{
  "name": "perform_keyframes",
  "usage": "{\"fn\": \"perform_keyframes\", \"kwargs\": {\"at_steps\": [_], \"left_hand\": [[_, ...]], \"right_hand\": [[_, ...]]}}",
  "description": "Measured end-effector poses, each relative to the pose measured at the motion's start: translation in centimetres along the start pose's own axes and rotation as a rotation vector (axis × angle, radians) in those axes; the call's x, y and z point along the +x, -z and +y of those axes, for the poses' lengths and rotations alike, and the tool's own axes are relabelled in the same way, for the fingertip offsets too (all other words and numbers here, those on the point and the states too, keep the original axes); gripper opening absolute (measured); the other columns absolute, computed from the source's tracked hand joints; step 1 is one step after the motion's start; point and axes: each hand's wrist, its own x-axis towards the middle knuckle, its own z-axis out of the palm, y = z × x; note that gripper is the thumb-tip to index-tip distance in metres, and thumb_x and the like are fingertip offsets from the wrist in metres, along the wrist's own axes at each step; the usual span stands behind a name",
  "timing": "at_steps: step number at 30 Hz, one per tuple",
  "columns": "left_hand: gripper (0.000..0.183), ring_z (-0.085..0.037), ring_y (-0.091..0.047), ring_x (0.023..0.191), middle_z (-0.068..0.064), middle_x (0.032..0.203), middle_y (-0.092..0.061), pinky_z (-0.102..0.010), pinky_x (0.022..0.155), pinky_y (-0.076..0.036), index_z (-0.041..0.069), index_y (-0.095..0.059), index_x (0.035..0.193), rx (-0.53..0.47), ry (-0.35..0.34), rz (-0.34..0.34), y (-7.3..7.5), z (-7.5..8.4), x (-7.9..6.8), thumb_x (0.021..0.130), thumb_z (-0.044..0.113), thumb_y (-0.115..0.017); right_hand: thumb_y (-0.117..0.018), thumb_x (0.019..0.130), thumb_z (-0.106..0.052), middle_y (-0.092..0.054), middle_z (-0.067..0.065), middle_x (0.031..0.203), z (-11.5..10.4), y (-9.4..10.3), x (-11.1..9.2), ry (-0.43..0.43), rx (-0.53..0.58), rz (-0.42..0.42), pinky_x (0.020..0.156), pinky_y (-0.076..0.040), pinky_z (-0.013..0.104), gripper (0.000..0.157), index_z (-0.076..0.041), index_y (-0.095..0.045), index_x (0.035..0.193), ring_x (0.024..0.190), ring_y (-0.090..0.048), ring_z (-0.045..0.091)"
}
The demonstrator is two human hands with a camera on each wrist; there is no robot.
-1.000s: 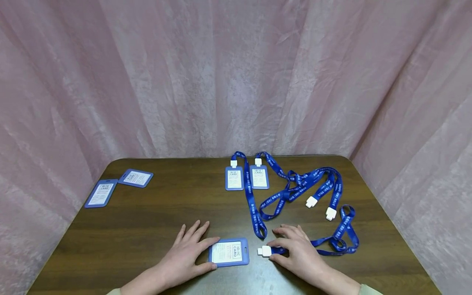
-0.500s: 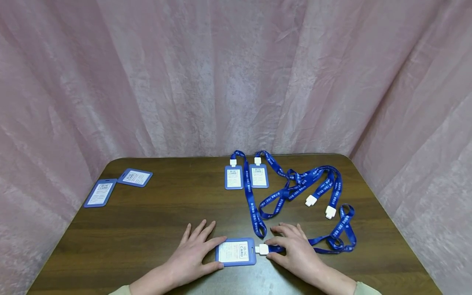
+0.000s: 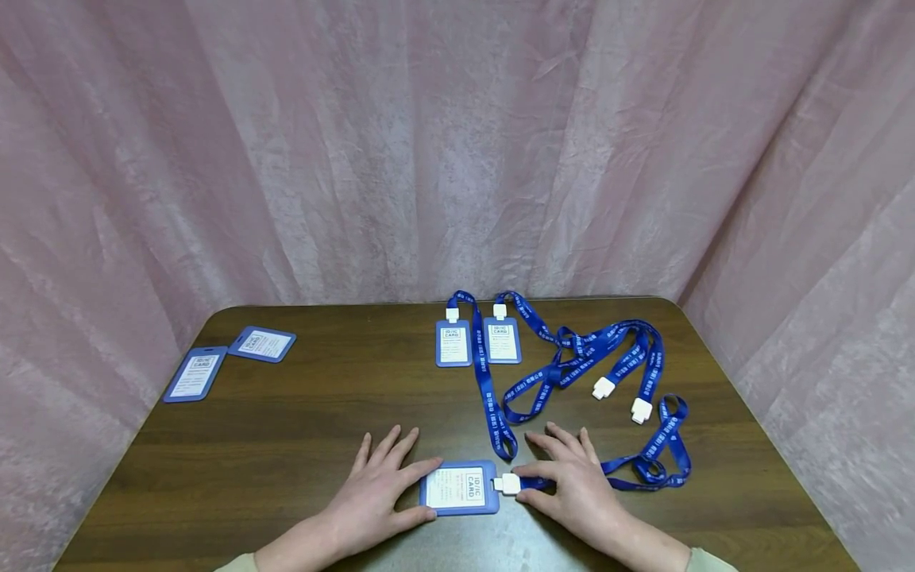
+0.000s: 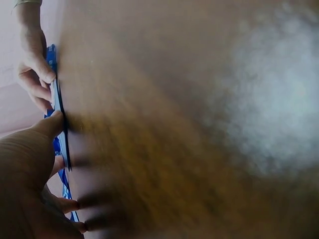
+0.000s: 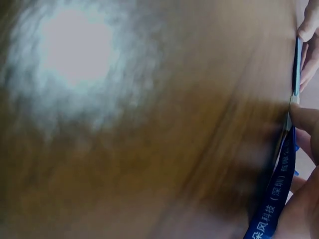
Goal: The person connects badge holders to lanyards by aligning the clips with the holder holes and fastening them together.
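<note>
A blue badge holder (image 3: 460, 488) with a white ID card lies sideways near the table's front. My left hand (image 3: 372, 492) pinches it between thumb and index finger at its long edges, the other fingers spread on the table. My right hand (image 3: 575, 485) pinches the blue lanyard (image 3: 663, 439) just behind its white clip (image 3: 508, 484). The clip's narrow tip overlaps the slot end of the holder. In the right wrist view, the printed strap (image 5: 279, 189) runs back under my fingers. The left wrist view shows the holder edge-on, low on the table.
Two badge holders with clips and straps attached, one left (image 3: 453, 344) and one right (image 3: 503, 342), lie at the back. Two white clips (image 3: 604, 388) on tangled lanyards lie right. At far left are two loose badge holders (image 3: 195, 375). A pink curtain (image 3: 357, 159) hangs behind the table.
My left hand has slid the badge holder to the right until its slot end meets the clip. The right hand has shifted slightly left, its fingers spreading a little.
</note>
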Motion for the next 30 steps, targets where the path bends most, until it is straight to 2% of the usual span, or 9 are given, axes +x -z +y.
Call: {"fn": "perform_keyframes", "kwargs": {"at_steps": [3,9,14,20,30], "left_hand": [[0.068,-0.042,-0.018,0.153,-0.013,0.165,-0.031,-0.076,0.113,-0.008,0.040,-0.053,0.149,0.004,0.003,-0.003,-0.06,-0.02,-0.02,0.090,0.073,-0.059],[0.068,-0.042,-0.017,0.153,-0.013,0.165,-0.030,-0.077,0.113,-0.007,0.041,-0.053,0.149,0.006,0.006,-0.001,-0.23,-0.08,-0.03,0.090,0.074,-0.058],[0.068,-0.042,-0.017,0.153,-0.013,0.165,-0.031,-0.076,0.113,-0.006,0.041,-0.054,0.149,0.003,-0.005,0.019,-0.38,-0.13,-0.04,0.090,0.074,-0.058],[0.067,-0.043,-0.018,0.152,-0.015,0.164,-0.031,-0.076,0.113,-0.005,0.039,-0.055,0.148,-0.014,-0.016,0.044,-0.40,-0.18,-0.11,0.090,0.072,-0.060],[0.066,-0.043,-0.015,0.153,-0.016,0.167,-0.025,-0.076,0.113,-0.002,0.039,-0.055,0.148,-0.080,-0.004,0.011,-0.08,-0.22,-0.02,0.090,0.069,-0.062]], "right_hand": [[-0.087,0.080,-0.039,-0.056,0.005,0.148,0.19,0.11,-0.10,0.000,0.008,-0.017,0.113,-0.008,0.075,0.031,-0.037,-0.081,0.110,0.146,-0.036,0.039],[-0.089,0.079,-0.038,-0.057,0.004,0.148,0.56,0.14,-0.16,-0.004,0.023,-0.014,0.112,-0.007,0.077,0.031,-0.038,-0.081,0.109,0.145,-0.037,0.040],[-0.091,0.076,-0.035,-0.058,0.004,0.146,0.62,-0.08,0.00,-0.026,0.072,0.010,0.111,-0.006,0.078,0.030,-0.037,-0.082,0.104,0.145,-0.037,0.041],[-0.091,0.077,-0.035,-0.056,0.003,0.149,0.65,-0.22,0.10,-0.063,0.114,-0.007,0.113,-0.001,0.076,0.030,-0.037,-0.082,0.105,0.148,-0.032,0.039],[-0.090,0.078,-0.038,-0.049,0.002,0.155,0.64,-0.24,0.19,-0.107,0.180,-0.043,0.115,0.006,0.072,0.028,-0.036,-0.082,0.104,0.152,-0.023,0.038]]}}
